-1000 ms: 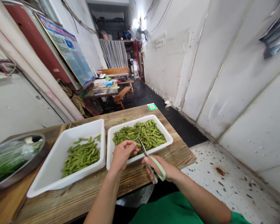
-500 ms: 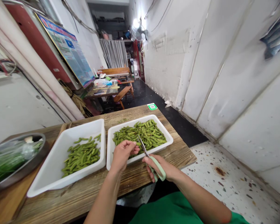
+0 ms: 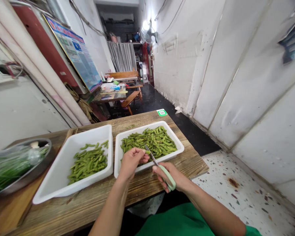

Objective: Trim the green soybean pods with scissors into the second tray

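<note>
My left hand is pinched on a green edamame pod, over the near edge of the right white tray. In my right hand is a pair of scissors with pale green handles. Their blades point up and left, and the tips are at the held pod. Many edamame pods fill the right tray. A smaller heap of pods lies in the left white tray, toward its right side.
Both trays stand on a wooden table. At the far left a metal bowl holds bagged green vegetables. A QR-code card lies at the table's far edge. Beyond are a cluttered low table and a wooden stool.
The scissor blades and handles have closed together at the pod. The whole view has shifted slightly; my left hand keeps its pinch.
</note>
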Motion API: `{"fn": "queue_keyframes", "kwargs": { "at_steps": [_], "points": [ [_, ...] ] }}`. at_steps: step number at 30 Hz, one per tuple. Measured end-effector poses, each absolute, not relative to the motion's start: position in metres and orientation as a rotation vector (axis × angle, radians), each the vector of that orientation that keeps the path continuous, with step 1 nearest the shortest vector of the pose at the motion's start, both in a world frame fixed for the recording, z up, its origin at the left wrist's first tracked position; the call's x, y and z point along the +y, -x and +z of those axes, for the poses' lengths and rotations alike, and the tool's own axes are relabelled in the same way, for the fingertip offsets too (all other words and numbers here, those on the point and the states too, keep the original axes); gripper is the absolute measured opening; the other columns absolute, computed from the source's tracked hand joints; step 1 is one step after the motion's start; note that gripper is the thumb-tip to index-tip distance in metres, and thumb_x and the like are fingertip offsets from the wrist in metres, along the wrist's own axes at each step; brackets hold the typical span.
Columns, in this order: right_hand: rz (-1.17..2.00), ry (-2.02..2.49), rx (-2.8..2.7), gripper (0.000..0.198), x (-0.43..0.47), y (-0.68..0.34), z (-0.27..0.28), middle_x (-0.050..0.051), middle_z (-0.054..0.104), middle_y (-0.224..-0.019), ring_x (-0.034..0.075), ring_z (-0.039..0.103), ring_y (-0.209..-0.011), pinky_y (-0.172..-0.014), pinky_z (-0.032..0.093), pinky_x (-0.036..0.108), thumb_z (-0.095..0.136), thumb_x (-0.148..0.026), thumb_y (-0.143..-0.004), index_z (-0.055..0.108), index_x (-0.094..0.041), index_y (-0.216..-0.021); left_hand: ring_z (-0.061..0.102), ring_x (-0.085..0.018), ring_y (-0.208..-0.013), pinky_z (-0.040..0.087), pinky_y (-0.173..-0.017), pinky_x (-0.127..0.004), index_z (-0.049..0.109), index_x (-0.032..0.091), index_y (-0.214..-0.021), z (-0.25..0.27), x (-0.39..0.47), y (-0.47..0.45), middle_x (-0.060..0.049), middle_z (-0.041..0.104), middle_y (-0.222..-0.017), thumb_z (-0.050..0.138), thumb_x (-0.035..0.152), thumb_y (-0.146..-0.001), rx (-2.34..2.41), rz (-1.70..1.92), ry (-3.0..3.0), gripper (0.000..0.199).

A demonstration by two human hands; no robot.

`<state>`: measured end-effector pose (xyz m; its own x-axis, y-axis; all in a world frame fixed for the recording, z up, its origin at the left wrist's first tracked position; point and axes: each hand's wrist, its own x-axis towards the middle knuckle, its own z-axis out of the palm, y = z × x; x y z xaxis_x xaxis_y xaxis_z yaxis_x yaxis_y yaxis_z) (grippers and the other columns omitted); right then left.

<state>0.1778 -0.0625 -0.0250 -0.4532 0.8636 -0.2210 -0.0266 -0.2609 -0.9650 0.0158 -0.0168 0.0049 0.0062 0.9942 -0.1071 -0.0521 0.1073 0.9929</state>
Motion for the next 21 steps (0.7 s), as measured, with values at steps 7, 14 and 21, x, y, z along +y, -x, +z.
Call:
{"fn": "queue_keyframes", "kwargs": {
  "at_steps": [7, 14, 21],
  "points": [
    [1.835, 1.020, -1.233, 0.048, -0.062, -0.184, -0.035, -0.005, 0.046, -0.061, 0.006, 0.045, -0.042, -0.039, 0.042, 0.019, 0.049, -0.064, -0.073, 0.046, -0.017, -0.084, 0.057, -0.029, -0.095, 0.039, -0.087, -0.044, 0.059, 0.015, -0.099, 0.026, -0.019, 0.057, -0.013, 0.063, -0.099, 0.057, 0.030, -0.071, 2.405, 1.574, -1.580, 0.032],
    [1.849, 1.031, -1.305, 0.044, -0.062, -0.183, -0.039, -0.005, 0.046, -0.062, 0.005, 0.044, -0.041, -0.037, 0.039, 0.017, 0.049, -0.062, -0.075, 0.044, -0.018, -0.079, 0.054, -0.030, -0.098, 0.023, -0.091, -0.050, 0.067, 0.020, -0.089, 0.014, -0.009, 0.044, -0.011, 0.064, -0.099, 0.050, 0.030, -0.077, 2.336, 0.851, -2.197, 0.023],
    [1.800, 0.990, -1.357, 0.043, -0.063, -0.190, -0.037, -0.006, 0.044, -0.062, 0.005, 0.044, -0.042, -0.037, 0.039, 0.017, 0.049, -0.061, -0.076, 0.044, -0.018, -0.078, 0.057, -0.029, -0.085, 0.028, -0.084, -0.045, 0.067, 0.020, -0.064, -0.009, 0.021, 0.011, -0.011, 0.066, -0.079, 0.059, 0.023, -0.067, 1.986, 0.505, -2.272, 0.008]
  ]
}}
